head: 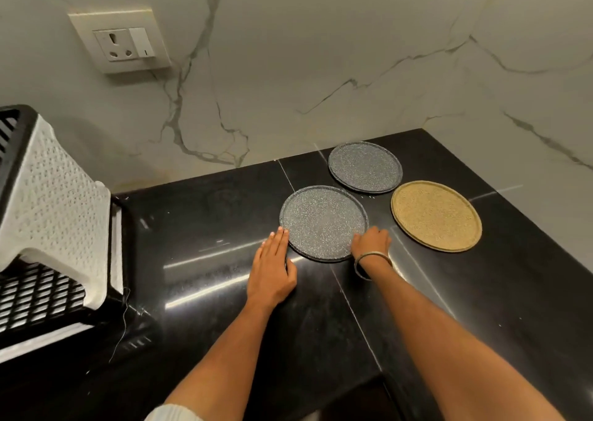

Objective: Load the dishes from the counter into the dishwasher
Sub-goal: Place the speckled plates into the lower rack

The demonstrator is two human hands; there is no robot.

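Three flat round plates lie on the black counter (208, 228). The nearest is a grey speckled plate (323, 223). My left hand (272, 268) lies flat on the counter with straight fingers touching that plate's left rim. My right hand (372, 242), with a bangle on the wrist, has its fingers curled at the plate's lower right rim. A second grey speckled plate (365, 167) sits farther back. A tan speckled plate (435, 215) lies to the right. No dishwasher is in view.
A black perforated rack (29, 295) with a white cloth (54, 202) draped over it stands at the left counter end. A marble wall with a socket (120, 41) rises behind the counter and on the right. The counter's front edge is near my elbows.
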